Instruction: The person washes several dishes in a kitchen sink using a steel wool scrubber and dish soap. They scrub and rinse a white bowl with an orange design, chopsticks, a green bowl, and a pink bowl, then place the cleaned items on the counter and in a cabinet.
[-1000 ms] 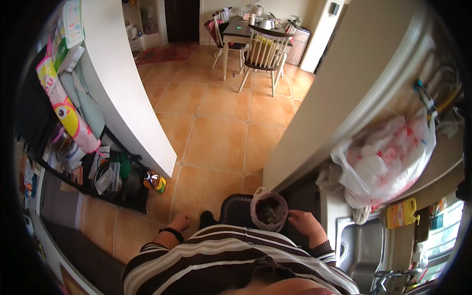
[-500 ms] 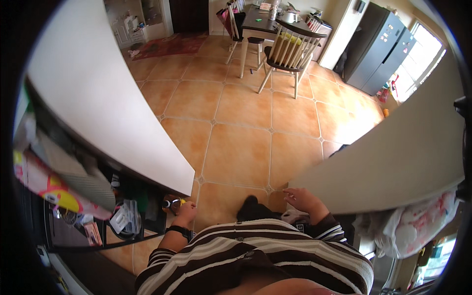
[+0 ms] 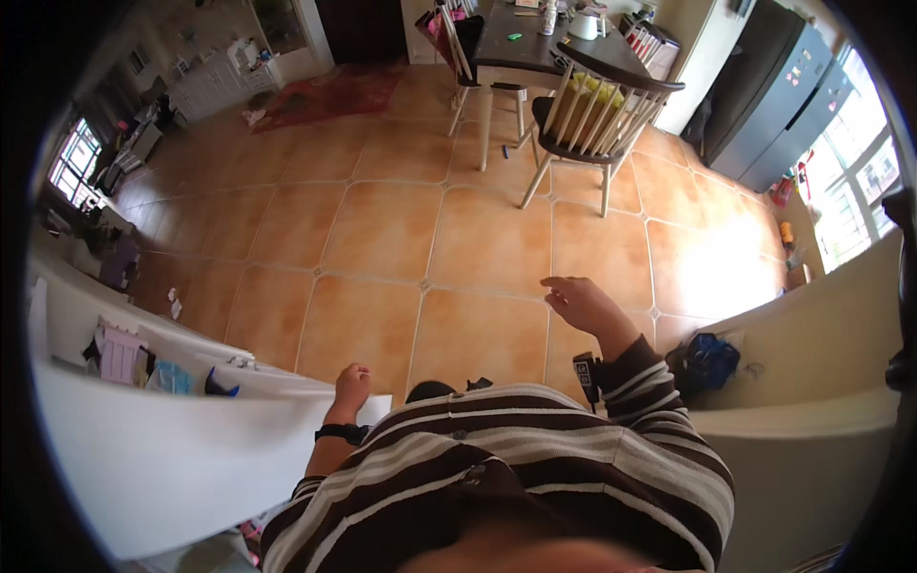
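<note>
My left hand point(image 3: 353, 385) hangs low in front of me, near the end of a low white partition point(image 3: 229, 449). Its fingers are loosely bent with the thumb a little apart, and nothing shows in it. A dark band circles that wrist. Held out ahead over the tiled floor point(image 3: 487, 234), my right hand point(image 3: 583, 304) is open, its slightly bent fingers pointing left. It touches nothing. A small dark device point(image 3: 586, 374) is by my right wrist. The tip of a dark shoe point(image 3: 430, 391) peeks out below my shirt.
Ahead stand a dark-topped table point(image 3: 516, 48) and a spindle-back chair point(image 3: 597, 119). A grey fridge point(image 3: 774, 105) is at the far right beside a bright window. On the right, a dark blue bag point(image 3: 709, 361) sits by a pale partition point(image 3: 812, 420). A red rug point(image 3: 334, 95) lies far left.
I have moved forward between the partitions; the shelf and plastic bags at my sides have left view. More room shows at left. My right hand has swung forward; a brown-and-yellow item by my left hand is gone.
</note>
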`<action>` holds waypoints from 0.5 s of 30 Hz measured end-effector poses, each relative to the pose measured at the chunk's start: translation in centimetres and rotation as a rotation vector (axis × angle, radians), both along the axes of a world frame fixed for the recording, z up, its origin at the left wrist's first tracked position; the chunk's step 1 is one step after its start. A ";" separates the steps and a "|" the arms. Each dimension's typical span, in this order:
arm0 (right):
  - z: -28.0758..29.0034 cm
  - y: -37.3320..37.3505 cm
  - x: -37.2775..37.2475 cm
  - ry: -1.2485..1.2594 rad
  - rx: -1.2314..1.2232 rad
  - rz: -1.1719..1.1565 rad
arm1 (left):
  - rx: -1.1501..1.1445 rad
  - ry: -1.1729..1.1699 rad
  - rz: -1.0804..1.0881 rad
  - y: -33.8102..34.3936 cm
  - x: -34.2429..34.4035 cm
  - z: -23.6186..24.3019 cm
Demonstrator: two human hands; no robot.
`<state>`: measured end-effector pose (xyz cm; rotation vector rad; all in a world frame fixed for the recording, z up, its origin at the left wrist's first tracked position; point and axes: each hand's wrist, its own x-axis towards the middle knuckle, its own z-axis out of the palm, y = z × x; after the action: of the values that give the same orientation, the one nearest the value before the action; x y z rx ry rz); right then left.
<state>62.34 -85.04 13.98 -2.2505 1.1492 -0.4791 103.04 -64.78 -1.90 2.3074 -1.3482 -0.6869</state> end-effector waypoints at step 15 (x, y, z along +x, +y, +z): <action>3.0 -39.2 5.4 -0.106 0.029 -0.207 | 0.080 0.240 -0.257 -53.9 8.6 -0.8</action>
<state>67.73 -124.20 16.95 -2.0652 1.3318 -0.6510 111.68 -118.71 -2.75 2.0477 -1.5388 -1.0780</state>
